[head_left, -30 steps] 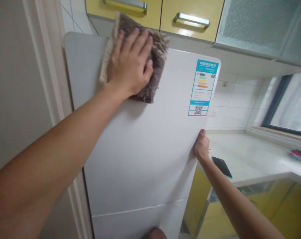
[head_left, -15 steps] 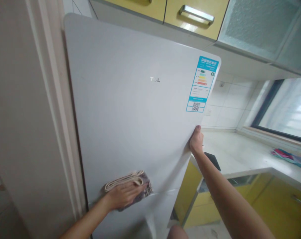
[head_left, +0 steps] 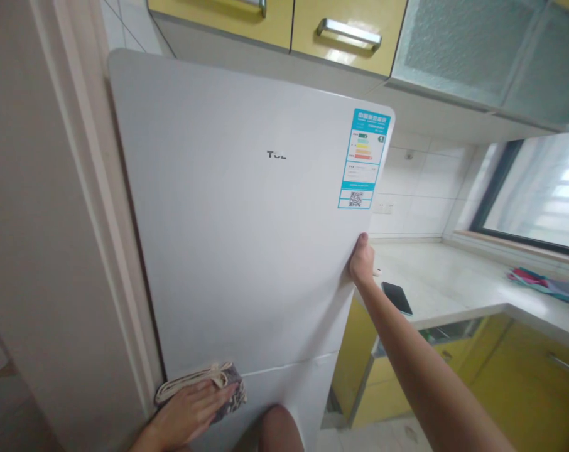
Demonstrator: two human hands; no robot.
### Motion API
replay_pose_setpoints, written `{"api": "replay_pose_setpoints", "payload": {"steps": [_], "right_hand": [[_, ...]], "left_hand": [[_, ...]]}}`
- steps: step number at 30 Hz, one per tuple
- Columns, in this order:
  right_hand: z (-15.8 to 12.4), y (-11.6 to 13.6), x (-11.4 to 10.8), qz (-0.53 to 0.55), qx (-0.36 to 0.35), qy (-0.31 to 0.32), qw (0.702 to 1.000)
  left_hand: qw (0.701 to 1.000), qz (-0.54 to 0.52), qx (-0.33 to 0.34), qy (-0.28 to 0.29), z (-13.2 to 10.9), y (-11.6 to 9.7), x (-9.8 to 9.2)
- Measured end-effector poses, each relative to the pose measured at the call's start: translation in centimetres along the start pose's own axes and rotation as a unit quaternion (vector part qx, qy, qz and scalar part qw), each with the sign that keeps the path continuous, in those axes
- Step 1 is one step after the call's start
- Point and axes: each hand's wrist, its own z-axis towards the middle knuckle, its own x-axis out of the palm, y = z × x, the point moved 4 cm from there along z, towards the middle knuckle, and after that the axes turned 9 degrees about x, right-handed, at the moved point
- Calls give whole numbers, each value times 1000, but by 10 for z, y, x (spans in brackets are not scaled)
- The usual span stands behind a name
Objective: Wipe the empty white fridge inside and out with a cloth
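Head view: In front of me, the left hand (head_left: 190, 412) holds a folded cloth (head_left: 234, 380) against the white refrigerator (head_left: 247, 238), contents hidden, while the right hand (head_left: 362, 260), higher up, grips its edge.

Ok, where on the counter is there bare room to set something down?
Between the dark phone and the colourful cloths, back to the tiled wall. Crowded near the right hand: a small white item and the phone lie close.
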Motion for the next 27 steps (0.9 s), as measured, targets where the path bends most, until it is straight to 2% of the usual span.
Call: {"api": "replay_pose_setpoints", "payload": {"steps": [4, 8, 12, 14, 16, 18, 20, 22, 23, 27], "right_hand": [[-1, 1, 0, -14, 15, -2, 1000], [-1, 1, 0, -2, 5, 1, 1000], [-2, 1, 0, 1, -10, -1, 1000], [-1, 2, 0, 4, -17, -5, 1000], [-1, 1, 0, 5, -16, -5, 1000], [-1, 2, 0, 3, -14, -4, 1000], [-1, 2, 0, 1, -14, -3, 1000], [-1, 3, -1, 1, -13, -2, 1000], [-2, 4, -1, 2, -12, -1, 1000], [-2, 4, -1, 12, -7, 4, 1000]], "left_hand": [[1000, 11, 3, 2, 4, -7, 0], [997, 69, -7, -39, 6, -12, -17], [990, 120, -31, -73, 12, -8, -46], [985, 139, -61, -81, 18, 2, -67], [980, 149, -95, -93, 28, 18, -95], [972, 148, -141, -118, 42, 39, -136], [950, 151, -216, -166, 61, 64, -193], [919, 173, -263, -239, 85, 88, -264], [900, 192, -263, -289, 97, 99, -304], [840, 193, -300, -409, 140, 151, -460]]}}
